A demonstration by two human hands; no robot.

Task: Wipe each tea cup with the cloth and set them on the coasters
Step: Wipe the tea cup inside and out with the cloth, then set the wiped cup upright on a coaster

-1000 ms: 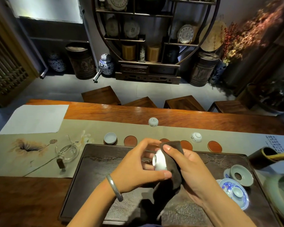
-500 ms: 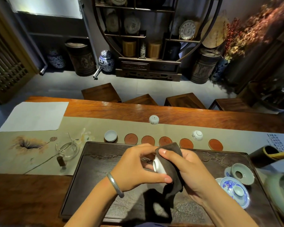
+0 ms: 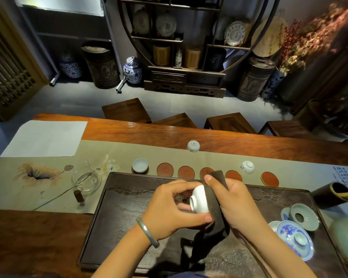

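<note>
The long wooden table (image 3: 229,145) is covered by a beige runner (image 3: 113,149), on which a dark tea tray (image 3: 129,207) is set. Above the tray's middle, a dark cloth (image 3: 215,199) is pinched by the right hand (image 3: 237,203) against a white tea cup (image 3: 199,199), which is gripped on its side by the left hand (image 3: 169,209). Beyond the tray's far edge, a row of red-brown coasters (image 3: 186,171) is laid, one cup (image 3: 140,165) being seated at its left end and two upturned cups (image 3: 247,167) left on the runner.
</note>
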